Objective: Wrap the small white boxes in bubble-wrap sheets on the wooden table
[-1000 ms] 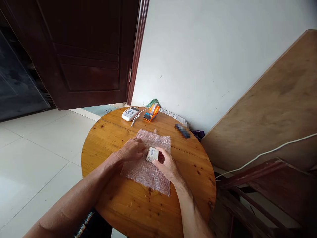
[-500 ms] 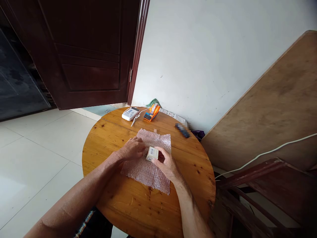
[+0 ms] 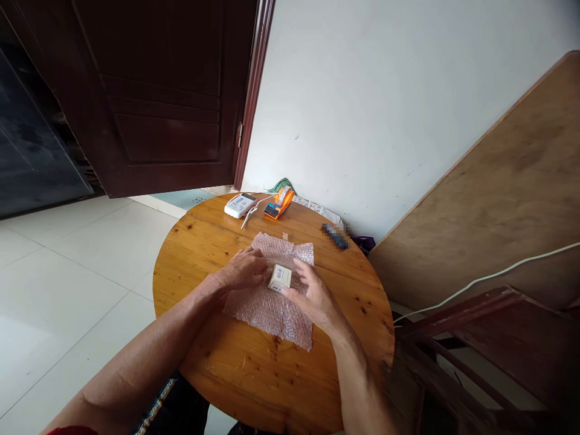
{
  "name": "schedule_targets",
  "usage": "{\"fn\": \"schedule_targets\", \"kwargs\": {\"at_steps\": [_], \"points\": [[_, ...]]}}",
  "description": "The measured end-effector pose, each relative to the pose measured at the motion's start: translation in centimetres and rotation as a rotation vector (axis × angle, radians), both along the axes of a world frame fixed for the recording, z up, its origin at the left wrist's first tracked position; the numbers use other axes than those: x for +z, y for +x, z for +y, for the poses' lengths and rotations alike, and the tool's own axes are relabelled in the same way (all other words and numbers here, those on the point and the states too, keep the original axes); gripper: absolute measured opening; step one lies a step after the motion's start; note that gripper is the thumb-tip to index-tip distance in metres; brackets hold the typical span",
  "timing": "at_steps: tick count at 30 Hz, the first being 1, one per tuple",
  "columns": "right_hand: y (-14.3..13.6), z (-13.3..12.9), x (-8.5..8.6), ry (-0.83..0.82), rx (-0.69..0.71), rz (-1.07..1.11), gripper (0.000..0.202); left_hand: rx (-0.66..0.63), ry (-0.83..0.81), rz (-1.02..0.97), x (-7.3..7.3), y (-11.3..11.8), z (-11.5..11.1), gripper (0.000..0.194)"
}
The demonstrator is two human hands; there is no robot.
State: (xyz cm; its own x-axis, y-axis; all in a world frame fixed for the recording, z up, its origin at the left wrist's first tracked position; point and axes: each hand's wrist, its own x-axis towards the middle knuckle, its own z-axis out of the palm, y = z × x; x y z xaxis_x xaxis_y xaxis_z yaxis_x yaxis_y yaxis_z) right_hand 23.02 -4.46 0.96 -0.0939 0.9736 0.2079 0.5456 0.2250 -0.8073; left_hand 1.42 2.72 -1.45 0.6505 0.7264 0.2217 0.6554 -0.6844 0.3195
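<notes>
A small cream cardboard box [image 3: 280, 277] with printed labels sits on a sheet of bubble wrap [image 3: 281, 317], which lies spread out on the table. My left hand [image 3: 246, 269] is at the wrap's left edge, fingers curled down and closed on the wrap beside the box; its fingertips are partly hidden. Just right of the box, my right hand [image 3: 315, 296] is open with thumb and fingers apart. Its thumb is close to the box's lower right corner; I cannot tell whether it touches.
Toward the back of the round wooden table [image 3: 194, 356] stand an orange tape dispenser [image 3: 278, 204] and a white device with a cable [image 3: 239, 206]. A dark, pixelated object [image 3: 335, 236] lies at right. A wall [image 3: 362, 109] rises behind; a wooden chair [image 3: 489, 320] stands at right.
My right hand has let go of the box and its fingers have spread away to the right. The left hand stays nearly in place at the wrap's left edge.
</notes>
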Motion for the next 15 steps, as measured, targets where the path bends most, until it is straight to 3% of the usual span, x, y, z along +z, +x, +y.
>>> {"fn": "schedule_targets", "kwargs": {"at_steps": [2,5,7,11,13,15], "points": [[-0.3,-1.6,2.7,0.078,0.010,-0.063,0.048,-0.006,-0.003,0.003,0.1,0.0,0.0,0.010],[-1.3,-4.5,4.9,0.059,0.258,-0.267,0.030,0.004,-0.017,0.007,0.1,-0.1,-0.1,0.011],[-2.2,-6.3,4.1,0.059,0.344,-0.467,0.032,0.011,-0.021,0.007,0.1,0.0,-0.1,0.011],[-3.1,-7.9,-0.2,0.256,0.214,-0.795,0.024,0.003,-0.029,-0.020,0.1,0.1,-0.1,0.013],[-3.1,-7.7,-1.4,0.335,0.179,-0.823,0.027,0.015,-0.057,-0.083,0.3,0.0,-0.1,0.013],[-2.9,-7.2,-1.3,0.352,0.137,-0.780,0.028,0.016,-0.099,-0.190,0.8,-0.2,-0.2,0.019]]}}
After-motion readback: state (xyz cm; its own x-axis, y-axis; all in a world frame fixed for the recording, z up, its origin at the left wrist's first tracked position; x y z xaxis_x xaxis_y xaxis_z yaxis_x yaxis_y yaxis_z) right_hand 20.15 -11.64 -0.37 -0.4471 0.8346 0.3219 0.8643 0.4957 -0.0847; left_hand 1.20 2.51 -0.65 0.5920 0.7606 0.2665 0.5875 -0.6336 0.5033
